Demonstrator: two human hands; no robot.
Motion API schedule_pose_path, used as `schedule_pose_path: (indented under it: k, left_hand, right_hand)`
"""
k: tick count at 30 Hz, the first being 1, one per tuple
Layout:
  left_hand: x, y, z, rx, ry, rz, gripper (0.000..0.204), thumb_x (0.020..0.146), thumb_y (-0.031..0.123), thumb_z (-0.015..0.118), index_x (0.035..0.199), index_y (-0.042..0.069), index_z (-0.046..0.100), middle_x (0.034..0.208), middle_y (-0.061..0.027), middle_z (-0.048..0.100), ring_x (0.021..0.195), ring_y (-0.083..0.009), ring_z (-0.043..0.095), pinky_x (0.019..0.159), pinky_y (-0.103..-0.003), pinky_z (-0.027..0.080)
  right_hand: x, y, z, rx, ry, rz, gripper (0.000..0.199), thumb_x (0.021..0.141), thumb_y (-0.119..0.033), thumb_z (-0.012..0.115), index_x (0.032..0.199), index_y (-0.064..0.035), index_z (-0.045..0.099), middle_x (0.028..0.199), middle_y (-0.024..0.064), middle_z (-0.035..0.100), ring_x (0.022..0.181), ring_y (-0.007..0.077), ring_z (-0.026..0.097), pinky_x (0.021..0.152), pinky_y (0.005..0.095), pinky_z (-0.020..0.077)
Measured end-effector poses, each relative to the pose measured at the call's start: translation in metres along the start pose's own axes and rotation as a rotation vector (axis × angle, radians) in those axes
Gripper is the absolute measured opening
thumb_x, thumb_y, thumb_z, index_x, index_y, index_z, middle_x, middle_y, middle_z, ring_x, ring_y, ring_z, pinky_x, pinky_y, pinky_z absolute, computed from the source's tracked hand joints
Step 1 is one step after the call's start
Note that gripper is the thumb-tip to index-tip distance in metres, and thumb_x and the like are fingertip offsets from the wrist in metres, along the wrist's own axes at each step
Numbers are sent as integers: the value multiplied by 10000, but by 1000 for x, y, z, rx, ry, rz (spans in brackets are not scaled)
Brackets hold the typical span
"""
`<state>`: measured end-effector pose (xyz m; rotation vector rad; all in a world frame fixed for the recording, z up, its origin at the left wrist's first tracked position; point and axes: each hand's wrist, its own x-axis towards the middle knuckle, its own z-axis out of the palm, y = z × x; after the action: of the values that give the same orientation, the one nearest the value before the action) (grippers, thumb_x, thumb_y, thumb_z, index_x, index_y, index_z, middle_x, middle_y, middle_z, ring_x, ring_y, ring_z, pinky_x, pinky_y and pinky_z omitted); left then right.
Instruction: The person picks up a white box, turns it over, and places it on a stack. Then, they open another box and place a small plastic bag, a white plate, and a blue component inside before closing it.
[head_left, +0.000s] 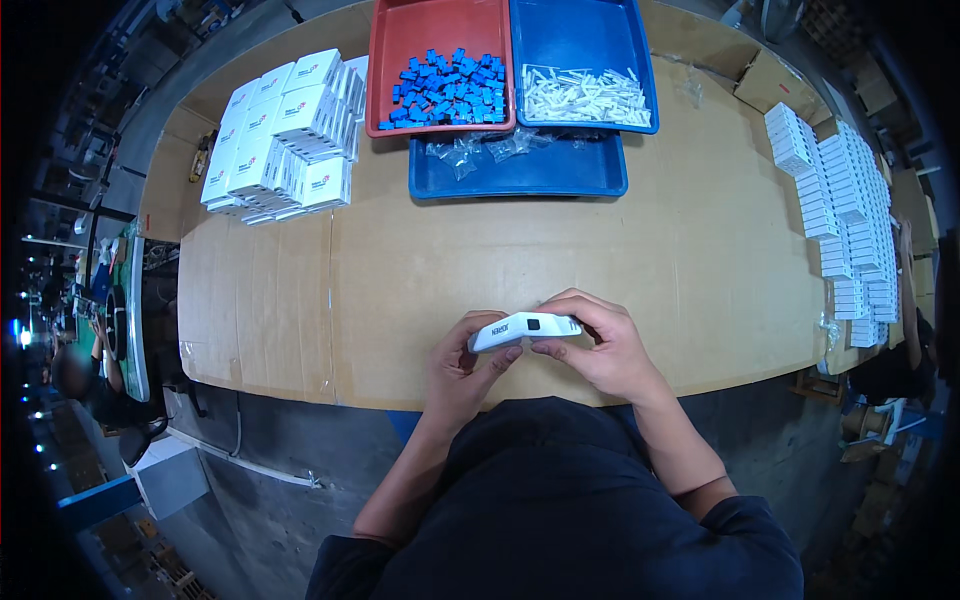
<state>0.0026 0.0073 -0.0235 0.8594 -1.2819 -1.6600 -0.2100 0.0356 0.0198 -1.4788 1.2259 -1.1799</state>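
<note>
Between both hands, above the near part of the cardboard-covered table, is a small white box [510, 331]. Its narrow side faces up, with dark print and a black square on it. My left hand [468, 358] grips the left end, thumb underneath on the near side. At the right end my right hand [596, 340] pinches it, fingers over the far edge and thumb on the near edge. The fingers partly cover both ends of the box.
A stack of white boxes [290, 130] stands at the far left; more stacked boxes [840, 215] line the right side. At the back are a red tray [440, 30] of blue pieces, a blue tray [580, 35] of white sticks, and a lower blue tray [520, 180] with clear plastic bags.
</note>
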Motion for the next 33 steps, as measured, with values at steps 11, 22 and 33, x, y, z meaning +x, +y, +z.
schedule_pose_path:
  k: [11, 22, 33]
  left_hand:
    - [11, -5, -8, 150, -62, -209, 309, 932, 96, 796, 1193, -5, 664, 1089, -50, 707, 1034, -98, 650, 878, -261, 534]
    - [-2, -12, 5, -32, 8, -136, 382, 917, 51, 797, 1257, -25, 641, 1144, -81, 725, 1095, -135, 668, 959, -284, 527]
    - [8, -12, 4, -28, -29, -114, 306, 957, 26, 741, 1240, -30, 641, 1128, -74, 714, 1105, -134, 664, 987, -301, 532]
  right_hand:
    - [0, 14, 6, 110, 17, 236, 349, 882, -53, 819, 1203, -13, 689, 1079, 68, 751, 1012, 125, 685, 889, 294, 542]
    - [-9, 34, 4, 515, 63, 185, 295, 913, 70, 744, 1171, 46, 603, 1091, 93, 707, 1049, 133, 679, 916, 279, 557]
    - [-2, 29, 1, 444, 74, 212, 352, 915, 66, 739, 1243, 52, 611, 1161, 108, 692, 1117, 175, 680, 999, 321, 556]
